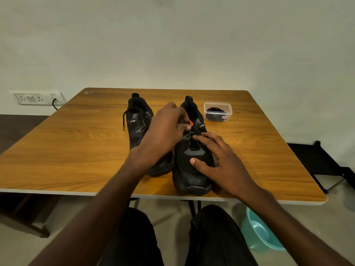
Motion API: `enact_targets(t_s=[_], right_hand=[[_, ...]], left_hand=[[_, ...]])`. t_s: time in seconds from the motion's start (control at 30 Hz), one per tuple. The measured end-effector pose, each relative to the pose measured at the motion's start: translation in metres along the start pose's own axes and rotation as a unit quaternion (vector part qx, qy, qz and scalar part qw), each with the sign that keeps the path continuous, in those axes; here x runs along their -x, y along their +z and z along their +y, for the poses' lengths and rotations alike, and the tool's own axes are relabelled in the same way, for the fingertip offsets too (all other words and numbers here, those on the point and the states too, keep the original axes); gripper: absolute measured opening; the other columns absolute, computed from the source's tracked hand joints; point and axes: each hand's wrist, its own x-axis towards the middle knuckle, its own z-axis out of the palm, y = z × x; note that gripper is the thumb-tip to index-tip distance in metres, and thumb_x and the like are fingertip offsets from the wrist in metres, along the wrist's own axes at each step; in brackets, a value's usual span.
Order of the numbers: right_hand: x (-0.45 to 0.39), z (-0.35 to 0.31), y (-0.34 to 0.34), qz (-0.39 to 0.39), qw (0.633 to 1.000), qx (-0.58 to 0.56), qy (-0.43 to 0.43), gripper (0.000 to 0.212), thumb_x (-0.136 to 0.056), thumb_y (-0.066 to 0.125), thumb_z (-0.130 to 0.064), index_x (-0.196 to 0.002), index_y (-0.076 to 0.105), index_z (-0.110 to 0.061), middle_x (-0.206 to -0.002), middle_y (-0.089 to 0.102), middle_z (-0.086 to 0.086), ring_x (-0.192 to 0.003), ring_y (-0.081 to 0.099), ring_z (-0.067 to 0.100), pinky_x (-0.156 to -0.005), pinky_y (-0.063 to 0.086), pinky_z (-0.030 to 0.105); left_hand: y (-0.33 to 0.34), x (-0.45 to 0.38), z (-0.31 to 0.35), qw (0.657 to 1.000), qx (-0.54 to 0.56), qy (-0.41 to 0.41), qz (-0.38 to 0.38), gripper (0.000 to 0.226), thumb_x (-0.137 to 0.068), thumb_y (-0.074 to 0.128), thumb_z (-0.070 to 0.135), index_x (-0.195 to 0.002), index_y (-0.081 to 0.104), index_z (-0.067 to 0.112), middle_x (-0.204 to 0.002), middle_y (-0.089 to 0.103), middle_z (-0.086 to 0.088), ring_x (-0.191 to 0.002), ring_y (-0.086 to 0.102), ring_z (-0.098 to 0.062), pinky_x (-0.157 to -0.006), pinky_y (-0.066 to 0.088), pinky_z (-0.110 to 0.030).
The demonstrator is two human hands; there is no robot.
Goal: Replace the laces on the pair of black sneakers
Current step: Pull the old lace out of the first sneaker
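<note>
Two black sneakers stand side by side on the wooden table [80, 150], toes toward me. The left sneaker [138, 121] is laced, with a loose lace end hanging off its left side. My left hand [167, 129] reaches across to the right sneaker [192, 169] and pinches its black lace near the tongue, where a bit of orange shows. My right hand [215, 160] rests on the right sneaker's side and toe area with fingers spread, holding it steady. A clear plastic box [218, 111] with coiled black laces inside sits to the right of the shoes.
A wall socket panel [36, 97] with a black cable is at the left behind the table. A teal plastic tub [259, 231] stands on the floor under the table's right front corner. A black rack [322, 160] is at the right. My legs are under the front edge.
</note>
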Motion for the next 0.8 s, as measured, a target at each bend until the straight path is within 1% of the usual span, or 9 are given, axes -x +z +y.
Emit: enact_targets(t_s=[0.13,0.23,0.3,0.4,0.47,0.53,0.6,0.67,0.8], right_hand=[[0.000,0.000,0.000,-0.004,1.000,0.005,-0.001,0.069,-0.085,0.054,-0.076,-0.149,0.037,-0.058,-0.159,0.027,-0.030,-0.141,0.038,0.001,-0.106,0.051,0.043],[0.000,0.000,0.000,-0.006,1.000,0.003,-0.004,0.068,-0.085,0.056,-0.075,-0.149,0.039,-0.056,-0.158,0.028,-0.030,-0.140,0.040,0.000,-0.105,0.052,0.042],[0.001,-0.001,-0.002,-0.004,1.000,-0.003,-0.009,0.067,-0.086,0.057,-0.073,-0.148,0.041,-0.055,-0.157,0.029,-0.030,-0.138,0.042,-0.001,-0.106,0.051,0.042],[0.000,-0.002,-0.003,0.002,0.999,0.037,-0.015,0.068,-0.086,0.053,-0.075,-0.149,0.039,-0.054,-0.158,0.029,-0.029,-0.138,0.042,0.001,-0.112,0.043,0.046],[-0.001,-0.003,-0.002,0.003,0.999,0.048,-0.014,0.069,-0.086,0.050,-0.077,-0.149,0.037,-0.055,-0.159,0.028,-0.029,-0.139,0.041,0.001,-0.114,0.039,0.046],[-0.001,-0.003,-0.003,0.002,0.999,0.043,-0.013,0.069,-0.086,0.050,-0.077,-0.149,0.038,-0.055,-0.158,0.028,-0.030,-0.139,0.040,0.000,-0.114,0.040,0.045],[-0.001,-0.003,-0.002,0.002,0.999,0.040,-0.016,0.068,-0.086,0.051,-0.077,-0.149,0.040,-0.054,-0.158,0.030,-0.030,-0.138,0.041,-0.001,-0.112,0.042,0.044],[-0.002,-0.002,-0.001,0.005,0.999,0.043,-0.015,0.068,-0.087,0.051,-0.077,-0.150,0.040,-0.053,-0.157,0.030,-0.030,-0.137,0.041,-0.002,-0.111,0.044,0.044],[-0.001,-0.003,0.000,0.006,0.999,0.038,-0.013,0.068,-0.087,0.050,-0.077,-0.150,0.040,-0.053,-0.157,0.030,-0.030,-0.139,0.041,-0.002,-0.110,0.045,0.046]], left_hand=[[0.005,0.003,-0.001,0.995,-0.092,0.013,0.021,0.003,-0.098,0.070,0.019,-0.099,0.073,0.017,-0.113,0.060,-0.001,-0.112,0.052,-0.020,-0.092,0.037,-0.028],[0.000,0.004,0.000,0.994,-0.081,0.009,0.073,0.006,-0.097,0.069,0.021,-0.096,0.069,0.027,-0.111,0.066,0.008,-0.109,0.058,-0.013,-0.107,0.037,-0.046],[-0.009,0.003,0.003,0.990,0.015,-0.034,0.139,0.013,-0.098,0.067,0.012,-0.094,0.066,0.024,-0.104,0.070,0.011,-0.088,0.062,-0.002,-0.099,0.049,-0.048],[-0.026,-0.004,0.008,0.960,0.159,-0.126,0.194,0.012,-0.105,0.056,0.013,-0.102,0.068,0.015,-0.104,0.074,0.009,-0.095,0.067,-0.002,-0.087,0.056,-0.033],[-0.034,-0.006,0.010,0.923,0.300,-0.154,0.186,0.019,-0.111,0.046,0.019,-0.107,0.064,0.012,-0.101,0.078,0.003,-0.100,0.073,-0.011,-0.084,0.054,-0.033],[-0.035,-0.004,0.013,0.881,0.420,-0.167,0.137,0.022,-0.114,0.038,0.021,-0.110,0.057,0.012,-0.093,0.077,-0.002,-0.089,0.076,-0.017,-0.069,0.053,-0.029],[-0.027,-0.002,0.009,0.918,0.352,-0.151,0.103,0.015,-0.112,0.041,0.023,-0.114,0.054,0.015,-0.089,0.068,0.001,-0.078,0.069,-0.012,-0.063,0.046,-0.024],[-0.015,-0.003,0.001,0.977,0.180,-0.094,0.070,0.010,-0.107,0.054,0.025,-0.115,0.056,0.019,-0.094,0.060,0.009,-0.079,0.059,-0.002,-0.068,0.041,-0.019],[0.001,0.001,-0.007,0.999,-0.029,-0.019,0.006,0.006,-0.097,0.071,0.026,-0.101,0.068,0.024,-0.104,0.049,0.012,-0.100,0.046,-0.005,-0.088,0.040,-0.019]])
